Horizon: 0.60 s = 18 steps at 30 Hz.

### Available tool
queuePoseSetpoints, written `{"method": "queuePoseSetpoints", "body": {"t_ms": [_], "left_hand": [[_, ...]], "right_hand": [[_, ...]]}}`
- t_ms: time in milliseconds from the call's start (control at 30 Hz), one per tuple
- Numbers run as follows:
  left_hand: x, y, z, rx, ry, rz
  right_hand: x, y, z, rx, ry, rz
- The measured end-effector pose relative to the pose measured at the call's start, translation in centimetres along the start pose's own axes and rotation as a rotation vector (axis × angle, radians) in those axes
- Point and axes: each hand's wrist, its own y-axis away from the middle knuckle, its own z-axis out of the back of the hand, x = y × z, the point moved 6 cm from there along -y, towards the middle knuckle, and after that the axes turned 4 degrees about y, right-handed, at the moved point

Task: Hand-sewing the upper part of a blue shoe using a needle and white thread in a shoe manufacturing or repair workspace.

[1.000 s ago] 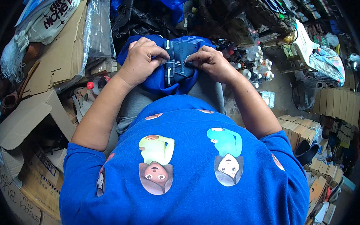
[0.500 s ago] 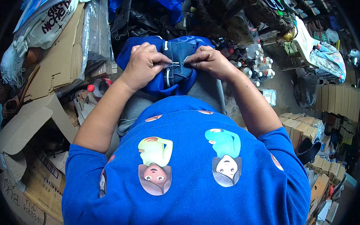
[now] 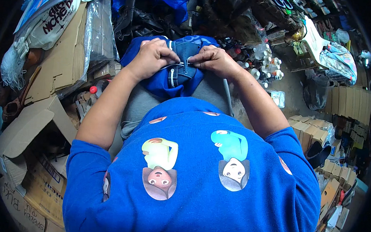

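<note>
A dark-blue denim piece [image 3: 182, 51] with light stitching and white cord [image 3: 172, 75] threaded through it lies over bright blue cloth [image 3: 157, 88] on my lap. My left hand [image 3: 154, 57] is closed at the denim's left side, thumb and forefinger pinching a strand of the white cord near the middle. From the other side my right hand [image 3: 217, 62] meets it in a pinch, with a curve of white cord at its fingertips. Only a small gap parts the two sets of fingertips. The other fingers of both hands are curled, and the denim's edges are partly hidden beneath them.
Flattened cardboard [image 3: 62, 63] and an open carton [image 3: 25, 128] crowd my left. Several white-capped bottles [image 3: 266, 63] stand beyond my right forearm. Stacked cardboard boxes [image 3: 306, 130] sit farther right, and dark leathery items [image 3: 146, 25] lie ahead of my lap.
My left fingers have shifted slightly right and forward along the cord, closer to my right fingertips. My right hand stays nearly in place, and the denim remains on my lap.
</note>
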Motion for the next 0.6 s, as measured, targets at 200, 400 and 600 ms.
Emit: {"method": "queuePoseSetpoints", "body": {"t_ms": [200, 400, 600], "left_hand": [[-0.8, 1.1, 0.0, -0.093, -0.117, -0.088], [-1.4, 1.9, -0.7, -0.17, -0.113, 0.152], [-1.7, 0.9, -1.3, -0.202, -0.161, 0.198]], "right_hand": [[1.3, 1.0, 0.2, -0.039, 0.14, 0.036], [2.0, 1.1, -0.9, -0.149, -0.075, -0.032], [1.7, 0.1, -0.8, -0.205, -0.127, -0.266]]}}
